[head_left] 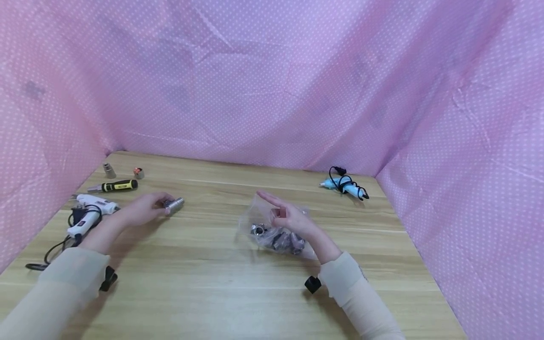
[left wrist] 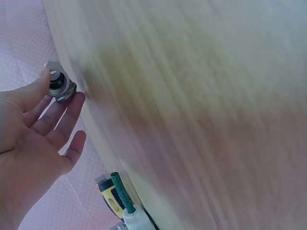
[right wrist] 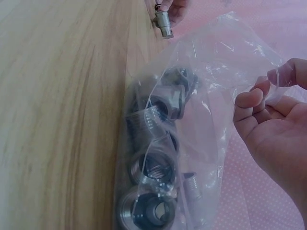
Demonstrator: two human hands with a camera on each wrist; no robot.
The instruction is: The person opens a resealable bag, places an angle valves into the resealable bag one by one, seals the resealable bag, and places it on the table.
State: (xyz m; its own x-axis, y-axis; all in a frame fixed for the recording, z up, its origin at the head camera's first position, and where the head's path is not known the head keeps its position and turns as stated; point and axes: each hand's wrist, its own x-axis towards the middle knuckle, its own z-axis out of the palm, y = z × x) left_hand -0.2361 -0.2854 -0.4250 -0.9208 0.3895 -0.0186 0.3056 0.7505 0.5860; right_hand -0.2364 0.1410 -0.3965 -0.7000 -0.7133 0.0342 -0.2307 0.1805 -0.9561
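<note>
My left hand (head_left: 146, 208) pinches a silvery metal pipe fitting (head_left: 174, 206) between thumb and fingers, low over the left half of the table. In the left wrist view the open, hollow end of the fitting (left wrist: 61, 86) shows, and the little finger stands apart from it. My right hand (head_left: 293, 219) holds the upper edge of a clear plastic bag (right wrist: 216, 91) between thumb and curled fingers, the index finger stretched out in the head view. Inside the bag lie several metal threaded fittings (right wrist: 153, 170), partly blurred by the plastic.
At the left of the wooden table (head_left: 204, 293) are a white glue gun (head_left: 87, 219) with black cord, a yellow-black screwdriver (head_left: 119, 185) and two small metal fittings, one silvery (head_left: 109, 170), one orange-topped (head_left: 139, 173). A blue corded tool (head_left: 346, 185) lies back right. Pink dotted cloth (head_left: 255, 94) surrounds the table.
</note>
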